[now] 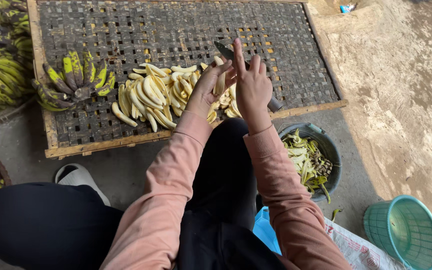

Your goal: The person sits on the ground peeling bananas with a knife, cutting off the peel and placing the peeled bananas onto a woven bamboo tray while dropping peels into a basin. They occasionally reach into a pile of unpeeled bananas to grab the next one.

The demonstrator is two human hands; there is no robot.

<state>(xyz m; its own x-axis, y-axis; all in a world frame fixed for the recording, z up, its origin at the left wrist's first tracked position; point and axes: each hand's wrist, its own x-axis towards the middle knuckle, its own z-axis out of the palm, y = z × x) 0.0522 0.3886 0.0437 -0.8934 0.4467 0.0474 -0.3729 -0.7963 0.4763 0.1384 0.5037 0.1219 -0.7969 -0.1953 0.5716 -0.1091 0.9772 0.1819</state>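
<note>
Hands: left hand (207, 89) grips a pale, peeled banana (219, 80) upright, right hand (252, 89) closed on a knife (226, 51), above the woven drying tray (296, 45).

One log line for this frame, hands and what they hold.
left hand: holds peeled banana | right hand: grips knife | below: peeled pile on woven tray | peel bucket at right

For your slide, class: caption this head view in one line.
Left hand holds a peeled banana, right hand a knife, above a woven tray.
</note>
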